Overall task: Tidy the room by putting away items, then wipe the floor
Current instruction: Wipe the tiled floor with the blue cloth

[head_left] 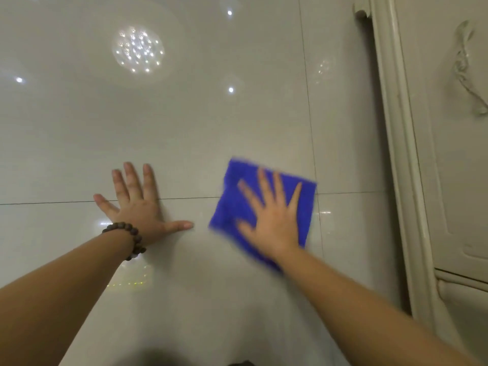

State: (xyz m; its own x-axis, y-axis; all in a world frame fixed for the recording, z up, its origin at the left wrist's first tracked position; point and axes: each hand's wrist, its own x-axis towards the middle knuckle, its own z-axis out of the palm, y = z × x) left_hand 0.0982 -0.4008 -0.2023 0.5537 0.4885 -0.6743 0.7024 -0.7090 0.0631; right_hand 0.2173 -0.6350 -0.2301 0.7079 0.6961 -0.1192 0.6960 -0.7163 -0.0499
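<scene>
A blue cloth (237, 207) lies flat on the glossy white tiled floor (184, 128). My right hand (272, 215) presses down on the cloth with its fingers spread and straight; the cloth's edges are blurred. My left hand (137, 204) rests flat on the bare tile to the left of the cloth, fingers spread, with a dark bead bracelet (129, 239) on the wrist. The two hands are apart, with a strip of tile between them.
A cream cabinet (435, 154) with carved trim and an ornate handle (467, 75) stands along the right edge, close to the cloth. Ceiling lights reflect in the floor at the upper left. Tile joints cross near the hands.
</scene>
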